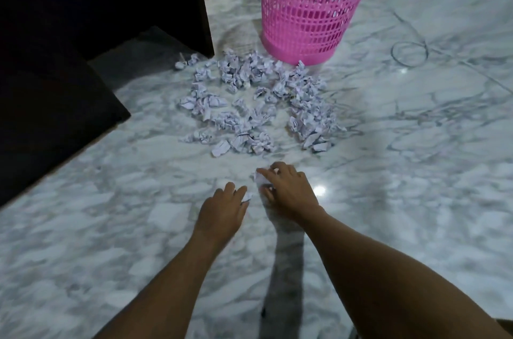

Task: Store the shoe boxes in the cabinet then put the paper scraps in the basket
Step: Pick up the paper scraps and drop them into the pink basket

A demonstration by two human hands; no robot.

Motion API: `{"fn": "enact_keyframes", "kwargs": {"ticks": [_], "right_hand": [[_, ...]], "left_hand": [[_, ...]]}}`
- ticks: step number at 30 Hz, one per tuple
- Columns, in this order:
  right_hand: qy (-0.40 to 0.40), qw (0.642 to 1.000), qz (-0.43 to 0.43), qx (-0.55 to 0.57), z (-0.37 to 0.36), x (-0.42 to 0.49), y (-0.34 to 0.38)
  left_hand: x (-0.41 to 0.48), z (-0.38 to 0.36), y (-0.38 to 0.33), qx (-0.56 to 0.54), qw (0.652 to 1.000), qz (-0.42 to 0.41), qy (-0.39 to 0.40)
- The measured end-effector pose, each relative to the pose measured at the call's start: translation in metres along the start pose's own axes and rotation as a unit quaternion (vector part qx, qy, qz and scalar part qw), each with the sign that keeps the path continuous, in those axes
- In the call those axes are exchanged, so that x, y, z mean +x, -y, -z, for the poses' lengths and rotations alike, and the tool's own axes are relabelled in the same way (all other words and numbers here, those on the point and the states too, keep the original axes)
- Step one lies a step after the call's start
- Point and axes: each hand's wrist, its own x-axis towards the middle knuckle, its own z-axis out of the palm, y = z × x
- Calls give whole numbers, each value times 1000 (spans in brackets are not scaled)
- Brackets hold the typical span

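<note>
A heap of crumpled white paper scraps (258, 105) lies on the marble floor. Just behind it stands a tall pink lattice basket (311, 5). Near me, in front of the heap, my right hand (288, 189) has its fingers curled round a crumpled scrap (261, 178). My left hand (222, 212) lies close beside it, and a small white scrap (248, 196) shows at its fingertips. No shoe boxes are in view.
A dark cabinet (100, 0) fills the upper left, its open door or panel (50, 122) reaching out over the floor. Thin dark cables (409, 53) curl on the floor at the right. Bare marble floor (416, 200) spreads to the right and toward me.
</note>
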Motion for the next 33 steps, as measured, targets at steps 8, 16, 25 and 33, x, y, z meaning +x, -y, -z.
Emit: {"fn": "enact_keyframes", "kwargs": {"ticks": [8,16,25,33], "right_hand": [[-96,987,21,129,-19,2,-6],[-154,807,-351,450,17,36,5],[-244,855,-218,403,29,124,15],[-152,972,-91,152,-15,109,38]], "left_hand": [[6,-14,0,-102,993,58,6],[48,28,4,-267,937,215,-66],[115,49,30,-139,963,203,-112],[114,9,86,-82,961,213,-157]]}}
